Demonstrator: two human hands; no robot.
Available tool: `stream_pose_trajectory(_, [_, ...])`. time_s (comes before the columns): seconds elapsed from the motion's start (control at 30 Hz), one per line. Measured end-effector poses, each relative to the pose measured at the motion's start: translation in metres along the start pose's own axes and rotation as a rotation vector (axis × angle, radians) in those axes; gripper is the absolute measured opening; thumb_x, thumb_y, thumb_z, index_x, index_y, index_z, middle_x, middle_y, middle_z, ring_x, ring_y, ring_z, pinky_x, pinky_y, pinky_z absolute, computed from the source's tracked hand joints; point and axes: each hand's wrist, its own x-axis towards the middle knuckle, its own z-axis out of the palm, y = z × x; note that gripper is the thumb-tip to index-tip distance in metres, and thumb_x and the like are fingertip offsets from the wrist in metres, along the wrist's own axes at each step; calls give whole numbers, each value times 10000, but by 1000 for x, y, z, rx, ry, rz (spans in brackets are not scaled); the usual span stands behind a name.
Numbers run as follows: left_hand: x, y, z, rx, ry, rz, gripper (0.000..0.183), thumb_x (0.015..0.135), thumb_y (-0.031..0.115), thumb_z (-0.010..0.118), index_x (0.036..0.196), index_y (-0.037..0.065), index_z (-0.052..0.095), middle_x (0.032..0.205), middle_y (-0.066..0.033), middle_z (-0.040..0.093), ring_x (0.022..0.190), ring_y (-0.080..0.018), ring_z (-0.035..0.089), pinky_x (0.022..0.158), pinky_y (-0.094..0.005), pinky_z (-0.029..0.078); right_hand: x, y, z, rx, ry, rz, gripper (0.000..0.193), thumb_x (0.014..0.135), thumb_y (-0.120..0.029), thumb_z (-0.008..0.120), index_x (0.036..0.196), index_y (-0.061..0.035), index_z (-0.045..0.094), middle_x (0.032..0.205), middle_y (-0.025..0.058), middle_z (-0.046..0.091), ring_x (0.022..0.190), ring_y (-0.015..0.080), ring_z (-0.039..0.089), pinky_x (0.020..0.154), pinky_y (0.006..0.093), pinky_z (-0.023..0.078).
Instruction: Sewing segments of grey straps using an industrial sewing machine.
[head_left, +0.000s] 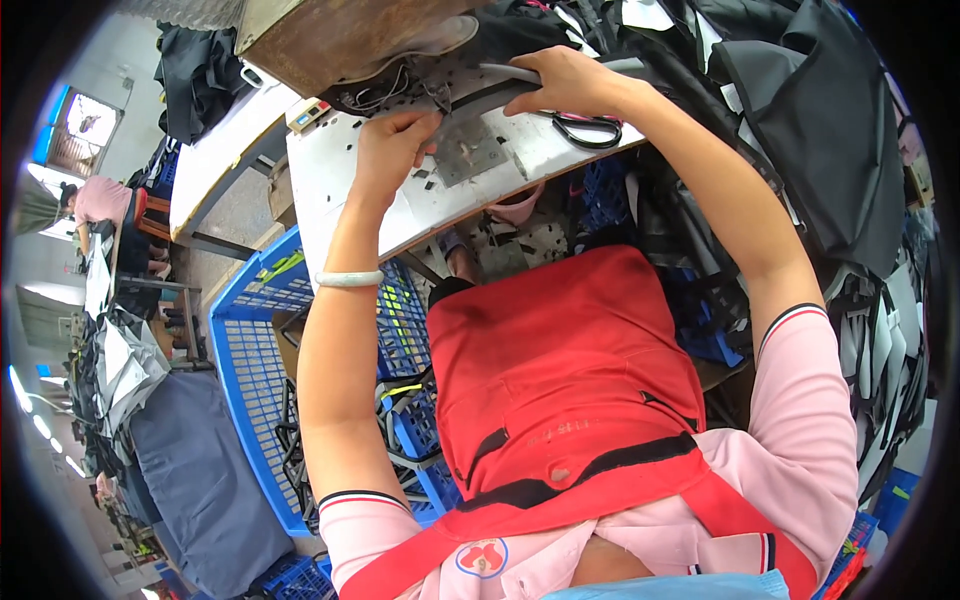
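My left hand (pixel 388 150) is closed, fingertips pinched together beside the machine's working area; whatever is between them is too small to make out. Farther right, my right hand (pixel 570 82) has its thumb and fingers closed around a grey and black strip (pixel 490 98). This strip curves from that hand toward the left one, over a metal plate (pixel 473 160) set in the white table (pixel 345 215). Just behind my hands is a worn brown machine housing (pixel 320 40) with loose wires (pixel 385 92) under it. Black-handled scissors (pixel 588 132) lie beside my right wrist.
Small black scraps dot the table, and a small box-shaped tool (pixel 308 115) lies at its left. A blue plastic basket (pixel 265 370) of black pieces stands left of my lap. Black fabric (pixel 810 130) is heaped at the right. Another person (pixel 103 205) works at the far left.
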Motion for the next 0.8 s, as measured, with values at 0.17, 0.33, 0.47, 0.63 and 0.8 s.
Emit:
stream_pose_trajectory(0.17, [3, -2, -11, -27, -8, 31, 243, 884, 187, 656, 966, -35, 712, 697, -51, 642, 529, -75, 495, 488, -225, 391, 2, 7, -7, 115, 38, 28, 521, 779, -366, 760, 1121, 5, 627, 899, 184, 669, 802, 249, 618, 796, 336, 482])
stream_pose_trajectory(0.33, [-8, -6, -22, 114, 85, 65, 250, 886, 202, 652, 965, -28, 713, 729, -59, 659, 591, -91, 559, 521, -247, 452, -17, 8, 0, -89, 171, -149, 475, 802, -367, 703, 1120, -19, 635, 1018, 187, 661, 992, 316, 633, 867, 380, 491])
stream_pose_trajectory(0.47, [-41, 9, 17, 203, -229, 41, 262, 845, 216, 692, 901, -39, 705, 644, -60, 624, 547, -117, 555, 497, -282, 467, -80, -85, 72, -181, 120, -746, 218, 732, -202, 645, 905, -70, 652, 1000, 114, 619, 944, 267, 610, 833, 382, 501])
stream_pose_trajectory(0.63, [-56, 17, 44, 42, -227, 43, 266, 885, 228, 676, 975, -21, 702, 772, -34, 661, 664, -89, 585, 607, -243, 488, -86, -123, 138, -427, -115, -635, 114, 713, -141, 593, 669, -47, 641, 744, 118, 665, 704, 257, 652, 677, 364, 529])
stream_pose_trajectory(0.8, [-92, -30, -15, 176, -490, -234, 406, 980, 377, 518, 1090, 23, 682, 944, -88, 692, 807, -154, 643, 776, -271, 514, -76, -78, 45, -110, 75, -358, 363, 806, -223, 694, 1135, -94, 611, 965, 150, 678, 869, 339, 655, 751, 420, 524])
